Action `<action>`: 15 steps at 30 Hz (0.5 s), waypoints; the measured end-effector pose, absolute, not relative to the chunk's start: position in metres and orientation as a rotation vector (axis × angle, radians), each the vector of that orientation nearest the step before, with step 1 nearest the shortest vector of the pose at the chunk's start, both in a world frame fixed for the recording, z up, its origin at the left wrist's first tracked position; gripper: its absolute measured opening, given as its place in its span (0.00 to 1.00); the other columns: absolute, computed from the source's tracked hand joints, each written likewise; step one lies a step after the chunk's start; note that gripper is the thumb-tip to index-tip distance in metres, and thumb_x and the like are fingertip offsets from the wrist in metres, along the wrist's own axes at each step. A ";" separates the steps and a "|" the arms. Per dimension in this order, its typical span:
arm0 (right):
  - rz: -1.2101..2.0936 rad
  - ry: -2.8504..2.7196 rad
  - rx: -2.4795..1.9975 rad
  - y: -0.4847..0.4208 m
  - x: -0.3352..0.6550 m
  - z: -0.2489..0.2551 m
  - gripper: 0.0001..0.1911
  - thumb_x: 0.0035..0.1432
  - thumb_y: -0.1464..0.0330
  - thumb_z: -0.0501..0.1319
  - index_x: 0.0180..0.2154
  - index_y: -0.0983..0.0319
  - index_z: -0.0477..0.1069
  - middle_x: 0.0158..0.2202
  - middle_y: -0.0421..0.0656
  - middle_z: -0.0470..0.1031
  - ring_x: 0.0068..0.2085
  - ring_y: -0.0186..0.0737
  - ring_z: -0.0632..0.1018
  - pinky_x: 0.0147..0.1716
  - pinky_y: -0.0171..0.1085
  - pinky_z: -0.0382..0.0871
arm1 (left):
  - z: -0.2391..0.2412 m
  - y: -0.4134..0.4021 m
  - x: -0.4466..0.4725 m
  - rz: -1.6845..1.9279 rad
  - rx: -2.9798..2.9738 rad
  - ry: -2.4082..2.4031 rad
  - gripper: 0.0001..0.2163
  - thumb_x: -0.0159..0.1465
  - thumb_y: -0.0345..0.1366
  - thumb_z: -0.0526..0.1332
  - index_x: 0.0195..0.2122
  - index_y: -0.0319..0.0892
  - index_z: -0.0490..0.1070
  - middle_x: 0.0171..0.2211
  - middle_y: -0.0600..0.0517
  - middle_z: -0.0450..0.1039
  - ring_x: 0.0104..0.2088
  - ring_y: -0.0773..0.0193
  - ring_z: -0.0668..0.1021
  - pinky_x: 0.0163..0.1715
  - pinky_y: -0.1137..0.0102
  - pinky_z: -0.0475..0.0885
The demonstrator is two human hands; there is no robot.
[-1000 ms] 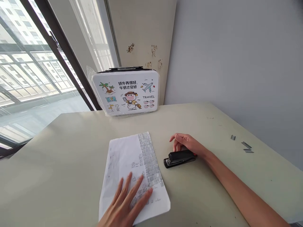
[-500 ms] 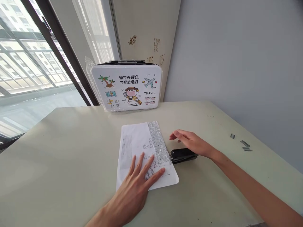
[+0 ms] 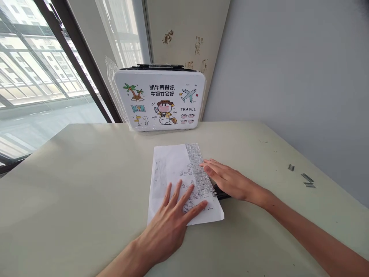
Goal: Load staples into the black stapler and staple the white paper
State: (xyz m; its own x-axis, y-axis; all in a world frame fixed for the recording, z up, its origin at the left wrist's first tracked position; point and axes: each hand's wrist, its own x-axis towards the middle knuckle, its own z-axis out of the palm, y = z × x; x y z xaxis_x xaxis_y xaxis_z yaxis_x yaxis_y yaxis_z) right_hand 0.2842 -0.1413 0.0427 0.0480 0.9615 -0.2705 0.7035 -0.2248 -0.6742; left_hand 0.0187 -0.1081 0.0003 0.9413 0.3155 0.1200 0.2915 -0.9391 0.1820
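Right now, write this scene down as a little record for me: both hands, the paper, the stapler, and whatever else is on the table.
Left hand: spread flat on the paper
Right hand: over the stapler; pressing or not, cannot tell
Paper: white, printed, dense grey band along its right side
Stapler: black, at the paper's right edge, mostly hidden
Case: white, illustrated, upright at the back of the table
Grey strips: three, lying to the right

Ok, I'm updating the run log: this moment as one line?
left hand: flat on paper | right hand: over stapler | stapler: mostly hidden, at paper's right edge | case: upright behind paper | grey strips: far right
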 end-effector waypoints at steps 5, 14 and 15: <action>0.971 -1.680 -1.995 -0.141 0.283 0.041 0.40 0.69 0.37 0.40 0.70 0.49 0.62 0.76 0.38 0.53 0.77 0.52 0.48 0.74 0.56 0.42 | 0.000 -0.107 0.019 0.234 2.914 0.455 0.48 0.56 0.14 0.53 0.75 0.58 0.49 0.78 0.54 0.35 0.75 0.38 0.40 0.69 0.33 0.47; 0.940 -1.702 -2.058 -0.141 0.281 0.037 0.40 0.68 0.37 0.40 0.70 0.48 0.63 0.76 0.37 0.51 0.77 0.54 0.46 0.74 0.58 0.41 | 0.000 -0.107 0.020 0.212 2.904 0.455 0.48 0.55 0.13 0.53 0.75 0.57 0.51 0.78 0.54 0.35 0.75 0.38 0.40 0.70 0.34 0.46; 0.935 -1.709 -2.063 -0.141 0.281 0.037 0.40 0.68 0.37 0.40 0.70 0.48 0.63 0.76 0.37 0.51 0.77 0.55 0.46 0.74 0.58 0.41 | 0.000 -0.107 0.020 0.219 2.903 0.453 0.48 0.55 0.14 0.53 0.75 0.57 0.50 0.78 0.54 0.35 0.75 0.38 0.40 0.70 0.34 0.46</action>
